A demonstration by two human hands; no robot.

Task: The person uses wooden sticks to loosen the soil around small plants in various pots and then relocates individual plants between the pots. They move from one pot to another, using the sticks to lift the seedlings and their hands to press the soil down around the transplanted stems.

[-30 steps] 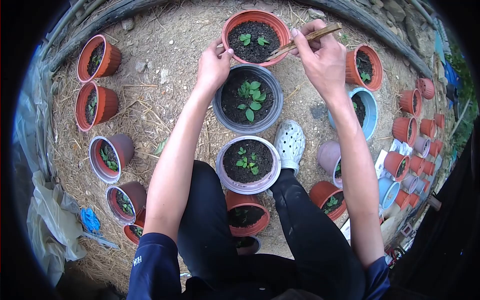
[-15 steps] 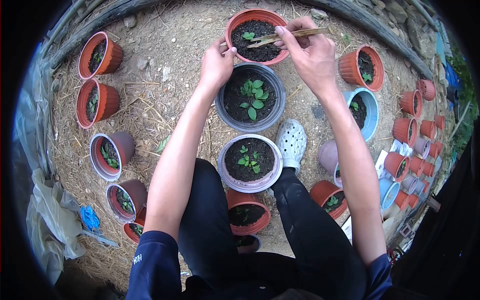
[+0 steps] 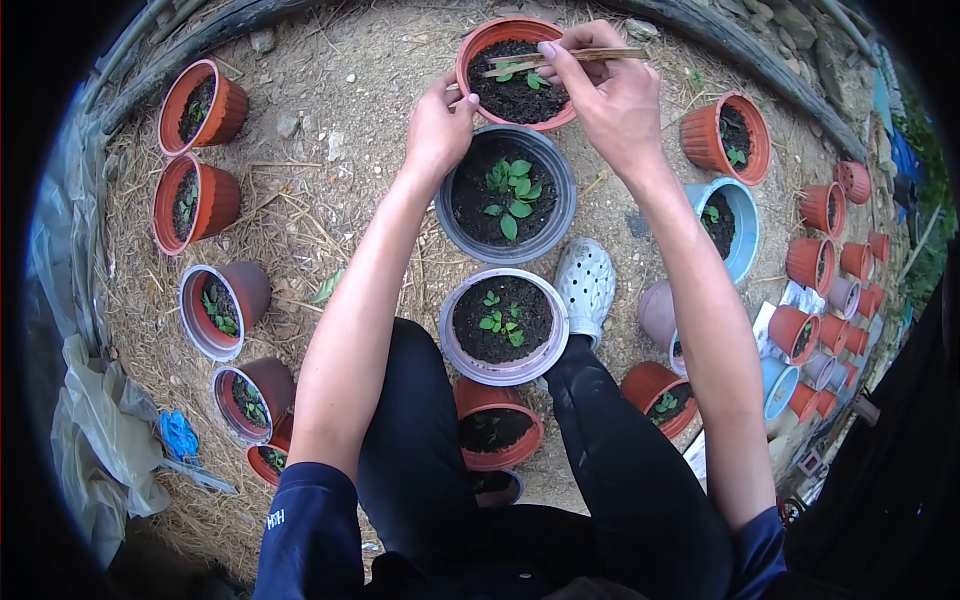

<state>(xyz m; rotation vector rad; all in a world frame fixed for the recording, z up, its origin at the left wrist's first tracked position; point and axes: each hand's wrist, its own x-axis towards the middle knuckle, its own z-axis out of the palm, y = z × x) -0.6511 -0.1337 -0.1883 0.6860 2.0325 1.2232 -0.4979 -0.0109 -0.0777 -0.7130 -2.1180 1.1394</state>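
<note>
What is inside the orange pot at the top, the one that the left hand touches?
The orange pot holds dark soil and small green seedlings. The right hand holds a wooden stick over them. Roots are covered by soil.

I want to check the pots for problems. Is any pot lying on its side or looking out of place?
Yes. Several pots, such as the lilac pot beside the white shoe, lie tipped on their sides rather than upright.

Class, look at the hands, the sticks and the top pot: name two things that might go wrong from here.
1. The wooden sticks in the right hand lie right over the seedlings, so a slip might crush them.
2. The left hand grips only the terracotta pot rim; it might tip.
</note>
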